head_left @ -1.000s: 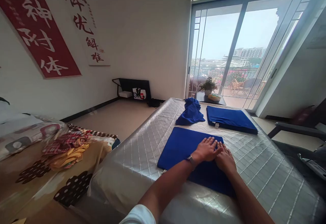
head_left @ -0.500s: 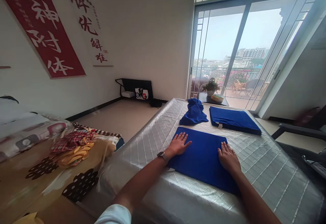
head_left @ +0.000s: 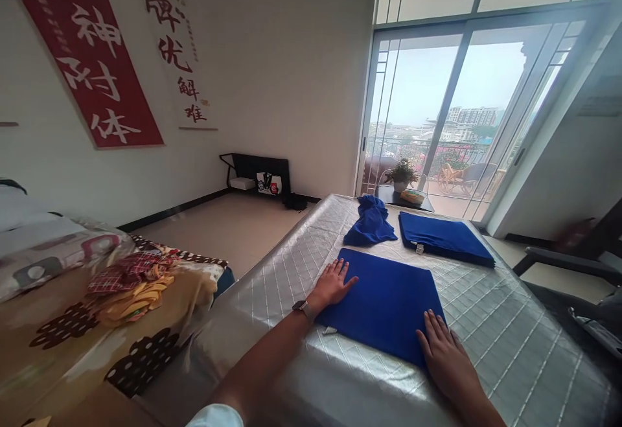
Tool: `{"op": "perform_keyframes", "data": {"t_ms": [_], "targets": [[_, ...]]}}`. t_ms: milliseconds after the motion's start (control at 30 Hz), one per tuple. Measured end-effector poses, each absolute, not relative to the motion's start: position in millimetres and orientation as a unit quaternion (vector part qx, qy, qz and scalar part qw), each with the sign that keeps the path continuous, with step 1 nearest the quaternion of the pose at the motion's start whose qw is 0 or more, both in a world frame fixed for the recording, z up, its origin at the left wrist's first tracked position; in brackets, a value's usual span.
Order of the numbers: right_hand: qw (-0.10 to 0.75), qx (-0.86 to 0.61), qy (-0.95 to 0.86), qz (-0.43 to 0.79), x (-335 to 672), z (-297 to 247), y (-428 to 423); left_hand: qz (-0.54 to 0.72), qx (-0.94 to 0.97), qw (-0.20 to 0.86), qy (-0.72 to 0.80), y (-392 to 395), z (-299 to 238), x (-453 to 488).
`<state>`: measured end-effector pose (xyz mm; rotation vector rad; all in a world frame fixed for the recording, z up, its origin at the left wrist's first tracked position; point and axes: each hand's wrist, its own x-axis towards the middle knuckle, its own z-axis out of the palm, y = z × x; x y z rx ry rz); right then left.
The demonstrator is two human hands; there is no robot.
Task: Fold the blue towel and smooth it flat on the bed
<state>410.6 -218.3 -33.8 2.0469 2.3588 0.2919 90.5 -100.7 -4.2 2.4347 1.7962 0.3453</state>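
A blue cloth [head_left: 383, 304], folded into a flat rectangle with a small white tag at its near left edge, lies in front of me on a silver quilted cover [head_left: 286, 284]. My left hand [head_left: 333, 284] rests flat on its left edge with fingers spread. On the near right edge lies my right hand [head_left: 444, 346], fingers stretched out and palm down. Beyond it sits a neat stack of folded blue cloths [head_left: 444, 238] with a white label. To the left of that stack is a crumpled blue cloth [head_left: 370, 223].
At left, a bed [head_left: 63, 343] under a patterned, plastic-like cover bears crumpled yellow and red checked cloths [head_left: 133, 288]. Past the covered surface, a small dark table [head_left: 420, 203] holds a potted plant [head_left: 402, 173]. A dark armchair [head_left: 564, 262] stands at right.
My right hand has slid toward me along the cloth's right edge. My left hand remains flat on the left edge, slightly nearer. The view has tilted up a little.
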Motion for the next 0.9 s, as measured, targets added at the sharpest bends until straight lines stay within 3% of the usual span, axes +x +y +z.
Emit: {"op": "perform_keyframes", "data": {"t_ms": [200, 500, 667, 900], "targets": [[-0.022, 0.667, 0.742, 0.061, 409.8, -41.1, -225.9, 0.124, 0.801, 0.015, 0.586, -125.2, 17.4, 124.3], [-0.024, 0.667, 0.741, 0.071, 408.3, -37.2, -229.4, 0.076, 0.932, 0.159, 0.318, -189.2, 23.2, 249.1], [-0.018, 0.651, 0.756, 0.067, 410.7, -38.1, -226.2, 0.092, 0.919, 0.188, 0.333, -189.8, 26.0, 212.9], [-0.053, 0.669, 0.741, 0.029, 411.3, -37.8, -224.7, 0.092, 0.848, 0.146, 0.501, -199.1, 19.2, 95.7]]}}
